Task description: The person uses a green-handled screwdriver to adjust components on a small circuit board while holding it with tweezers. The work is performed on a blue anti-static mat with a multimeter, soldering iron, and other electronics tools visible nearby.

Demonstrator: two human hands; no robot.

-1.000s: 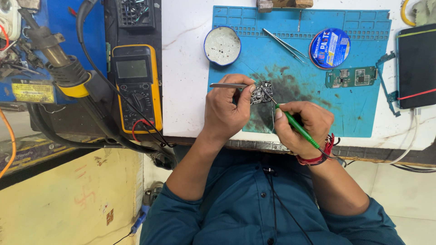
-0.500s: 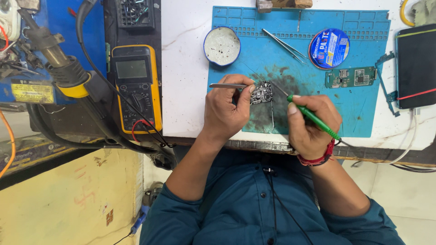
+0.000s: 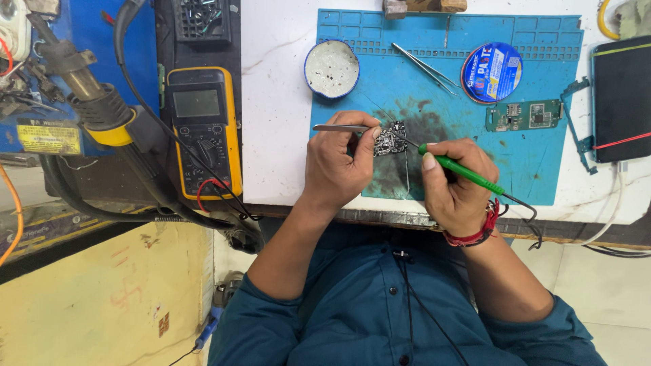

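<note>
My left hand (image 3: 338, 165) grips metal tweezers (image 3: 339, 128) whose tips pin a small dark circuit board (image 3: 389, 141) onto the blue work mat (image 3: 542, 163). My right hand (image 3: 453, 184) holds a green-handled soldering iron (image 3: 468, 172), its thin tip resting on the right side of that board. A burnt dark stain on the mat surrounds the board. The iron's black cord trails off to the right past my wrist.
On the mat lie a round white tin (image 3: 331, 68), spare tweezers (image 3: 426, 68), a blue round paste tin (image 3: 491, 72) and a green circuit board (image 3: 523, 115). A yellow multimeter (image 3: 202, 129) and a hot-air gun (image 3: 88, 95) sit at left. A dark phone (image 3: 621, 98) lies at right.
My right hand has shifted slightly right and the soldering iron now lies flatter, its tip still at the board. The left hand and tweezers have stayed in place.
</note>
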